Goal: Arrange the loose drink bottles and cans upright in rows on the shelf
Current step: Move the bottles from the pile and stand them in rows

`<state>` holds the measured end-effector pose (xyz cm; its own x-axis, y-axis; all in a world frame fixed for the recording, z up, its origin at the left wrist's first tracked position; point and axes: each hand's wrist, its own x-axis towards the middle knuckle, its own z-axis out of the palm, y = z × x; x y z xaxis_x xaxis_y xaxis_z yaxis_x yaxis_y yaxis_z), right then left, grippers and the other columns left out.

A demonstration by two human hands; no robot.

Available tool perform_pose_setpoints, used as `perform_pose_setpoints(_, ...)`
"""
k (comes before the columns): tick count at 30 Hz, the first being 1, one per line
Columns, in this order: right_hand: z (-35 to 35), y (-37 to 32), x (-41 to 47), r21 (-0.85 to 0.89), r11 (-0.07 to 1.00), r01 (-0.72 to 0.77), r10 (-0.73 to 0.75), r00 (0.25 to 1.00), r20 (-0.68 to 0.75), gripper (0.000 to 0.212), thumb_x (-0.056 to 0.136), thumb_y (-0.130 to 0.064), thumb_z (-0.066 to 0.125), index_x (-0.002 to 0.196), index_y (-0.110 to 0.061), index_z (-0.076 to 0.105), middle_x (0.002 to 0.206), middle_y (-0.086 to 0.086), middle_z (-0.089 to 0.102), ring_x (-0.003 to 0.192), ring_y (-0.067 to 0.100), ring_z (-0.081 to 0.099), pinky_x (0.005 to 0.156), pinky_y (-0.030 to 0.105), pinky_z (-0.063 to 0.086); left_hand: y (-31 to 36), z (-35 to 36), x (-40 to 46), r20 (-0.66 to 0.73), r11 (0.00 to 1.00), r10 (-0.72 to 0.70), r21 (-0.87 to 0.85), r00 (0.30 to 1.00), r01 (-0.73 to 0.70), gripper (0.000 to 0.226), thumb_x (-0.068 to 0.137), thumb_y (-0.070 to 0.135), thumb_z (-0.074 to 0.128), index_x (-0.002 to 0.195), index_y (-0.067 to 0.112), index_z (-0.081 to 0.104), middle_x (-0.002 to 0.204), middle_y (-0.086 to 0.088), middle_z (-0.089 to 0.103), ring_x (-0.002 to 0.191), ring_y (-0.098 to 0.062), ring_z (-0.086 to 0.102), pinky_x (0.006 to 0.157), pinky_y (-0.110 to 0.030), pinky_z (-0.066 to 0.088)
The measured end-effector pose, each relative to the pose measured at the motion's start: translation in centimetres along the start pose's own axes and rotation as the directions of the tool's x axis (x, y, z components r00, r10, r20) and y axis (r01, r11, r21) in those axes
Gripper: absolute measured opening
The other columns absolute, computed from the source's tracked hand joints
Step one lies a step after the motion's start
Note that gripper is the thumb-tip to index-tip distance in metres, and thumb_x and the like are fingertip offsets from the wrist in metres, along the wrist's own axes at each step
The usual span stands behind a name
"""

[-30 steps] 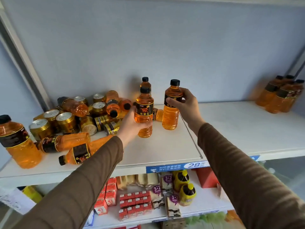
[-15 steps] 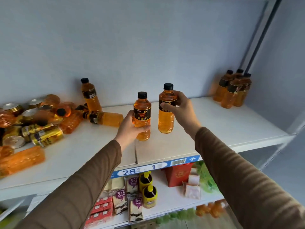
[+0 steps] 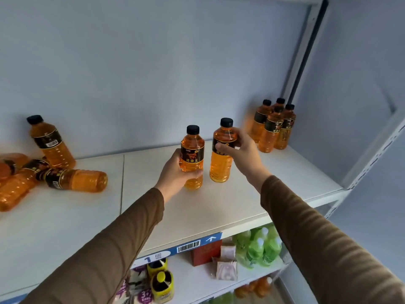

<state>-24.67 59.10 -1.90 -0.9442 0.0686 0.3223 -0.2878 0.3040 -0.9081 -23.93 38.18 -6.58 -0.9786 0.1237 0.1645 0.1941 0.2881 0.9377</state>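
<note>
My left hand [image 3: 175, 174] grips an upright orange drink bottle [image 3: 192, 150] with a black cap and dark label, held just above the white shelf [image 3: 219, 207]. My right hand [image 3: 243, 152] grips a second upright bottle [image 3: 221, 163] of the same kind, just to the right. A group of several upright bottles [image 3: 271, 128] stands at the shelf's back right corner. At the far left one bottle [image 3: 51, 143] stands tilted against the wall, above a pile of lying bottles [image 3: 74, 179].
The shelf's right post [image 3: 372, 154] rises beyond the grouped bottles. Below the price strip [image 3: 188, 246], a lower shelf holds green bottles [image 3: 258, 249], a red box [image 3: 206, 253], yellow-capped bottles [image 3: 162, 281] and small packets.
Both hands have carried their bottles rightward along the shelf, nearer the upright group. The view has swung right, so the cans and most of the pile have left the frame.
</note>
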Motion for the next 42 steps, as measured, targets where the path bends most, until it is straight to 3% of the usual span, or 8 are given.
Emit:
perform_pose_setpoints(7,-7.0,3.2,2.9,-0.033,0.999,-0.012,0.011,0.999,-0.043,0.063,0.077,-0.029,0.081,0.133,-0.022,0.052,0.116,-0.009,0.066,0.108,0.006,0.061,0.087,0.021,0.049,1.8,7.3,4.6,0.056,1.000,0.016,-0.007,0.998,-0.016,0.074,0.076,0.030,0.086,0.137,0.028,0.045,0.130,0.007,0.060,0.117,-0.013,0.056,0.095,-0.031,0.044)
perform_pose_setpoints(14,-16.3,7.7,6.4,-0.032,0.999,-0.026,0.026,1.000,0.005,0.064,0.081,-0.028,0.079,0.136,-0.023,0.046,0.123,-0.009,0.064,0.112,0.007,0.060,0.094,0.027,0.049,3.9,17.3,8.7,0.020,1.000,-0.001,0.005,1.000,0.001,0.073,0.074,0.034,0.087,0.136,0.030,0.047,0.130,0.010,0.061,0.117,-0.010,0.056,0.090,-0.023,0.043)
perform_pose_setpoints(21,-25.0,12.1,10.4,0.021,0.998,-0.065,0.065,0.998,0.024,0.053,0.084,-0.020,0.076,0.129,-0.025,0.050,0.110,-0.020,0.063,0.091,-0.020,0.058,0.067,0.001,0.045,5.8,27.2,11.7,-0.020,0.997,-0.082,-0.002,0.996,0.082,0.073,0.075,0.033,0.087,0.136,0.029,0.048,0.131,0.008,0.061,0.121,-0.013,0.056,0.103,-0.037,0.047)
perform_pose_setpoints(24,-26.5,13.6,12.0,0.019,0.997,-0.079,0.079,0.997,0.005,0.052,0.084,-0.023,0.077,0.127,-0.030,0.049,0.111,-0.020,0.063,0.095,-0.012,0.060,0.076,0.010,0.045,6.2,29.6,13.0,-0.041,0.995,-0.104,-0.009,0.994,0.104,0.072,0.075,0.032,0.086,0.135,0.030,0.048,0.132,0.007,0.061,0.123,-0.013,0.055,0.107,-0.041,0.045)
perform_pose_setpoints(28,-27.1,15.3,13.7,0.010,0.995,-0.094,0.095,0.995,-0.027,0.053,0.084,-0.029,0.076,0.130,-0.032,0.048,0.117,-0.018,0.063,0.107,0.002,0.058,0.090,0.029,0.048,6.7,31.4,15.0,-0.053,0.993,-0.121,-0.013,0.991,0.120,0.069,0.076,0.032,0.086,0.132,0.037,0.045,0.128,0.013,0.059,0.124,-0.014,0.053,0.105,-0.036,0.044)
perform_pose_setpoints(35,-27.0,17.2,15.4,-0.033,0.994,-0.109,0.108,0.994,-0.023,0.058,0.086,-0.030,0.074,0.135,-0.033,0.044,0.119,-0.018,0.059,0.110,0.005,0.056,0.094,0.030,0.047,6.2,33.2,16.9,-0.084,0.991,-0.128,0.012,0.988,0.130,0.073,0.075,0.037,0.085,0.136,0.034,0.045,0.135,0.007,0.060,0.127,-0.018,0.054,0.109,-0.045,0.044)
perform_pose_setpoints(39,-26.4,17.4,15.8,-0.049,0.996,-0.080,0.080,0.997,-0.011,0.057,0.087,-0.031,0.073,0.135,-0.033,0.042,0.117,-0.022,0.057,0.108,0.003,0.054,0.092,0.027,0.044,6.1,33.5,17.4,-0.093,0.993,-0.111,0.033,0.989,0.115,0.073,0.075,0.038,0.086,0.135,0.035,0.045,0.131,0.011,0.062,0.123,-0.015,0.056,0.108,-0.044,0.045)
perform_pose_setpoints(42,-26.3,17.6,15.9,-0.066,0.995,-0.069,0.068,0.998,-0.004,0.057,0.089,-0.031,0.071,0.138,-0.032,0.041,0.128,-0.015,0.057,0.116,0.008,0.054,0.099,0.033,0.046,5.9,33.6,17.4,-0.093,0.993,-0.100,0.055,0.991,0.105,0.073,0.075,0.038,0.086,0.136,0.035,0.045,0.130,0.011,0.062,0.123,-0.015,0.057,0.107,-0.042,0.046)
